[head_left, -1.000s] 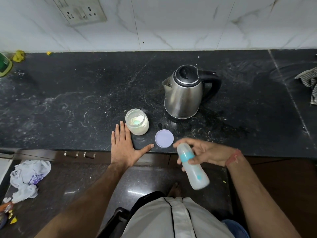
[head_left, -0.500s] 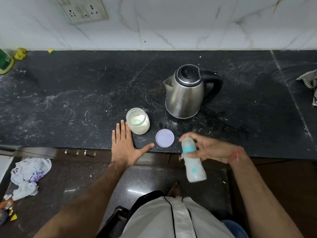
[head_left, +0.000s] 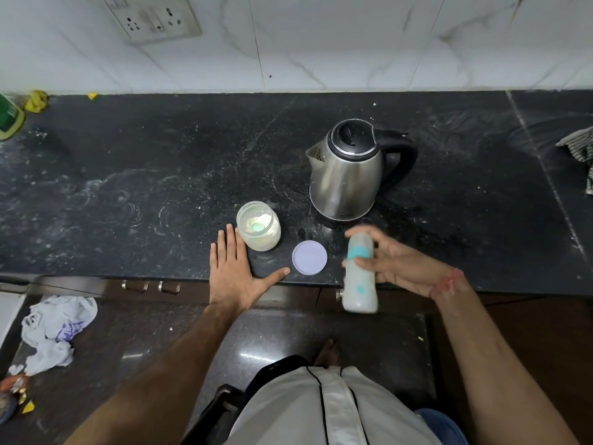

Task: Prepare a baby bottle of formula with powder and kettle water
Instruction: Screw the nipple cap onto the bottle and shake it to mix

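Observation:
My right hand [head_left: 396,263] grips a baby bottle [head_left: 359,274] with a teal collar and cloudy white liquid inside, held over the counter's front edge; it is motion-blurred. My left hand [head_left: 236,274] lies flat and open on the black counter [head_left: 160,175], fingers beside an open jar of formula powder [head_left: 259,226] with a teal scoop inside. The jar's lilac lid [head_left: 309,257] lies flat between my hands. A steel kettle [head_left: 348,173] with a black lid and handle stands behind them.
A wall socket [head_left: 150,17] sits on the marble backsplash. A striped cloth [head_left: 580,152] lies at the counter's far right, a green container [head_left: 9,118] at the far left. Crumpled plastic bags [head_left: 54,329] lie on the floor at left.
The bottle in my right hand has swung from tilted to nearly upright and shifted slightly right, blurred by motion. My left hand has stayed flat on the counter.

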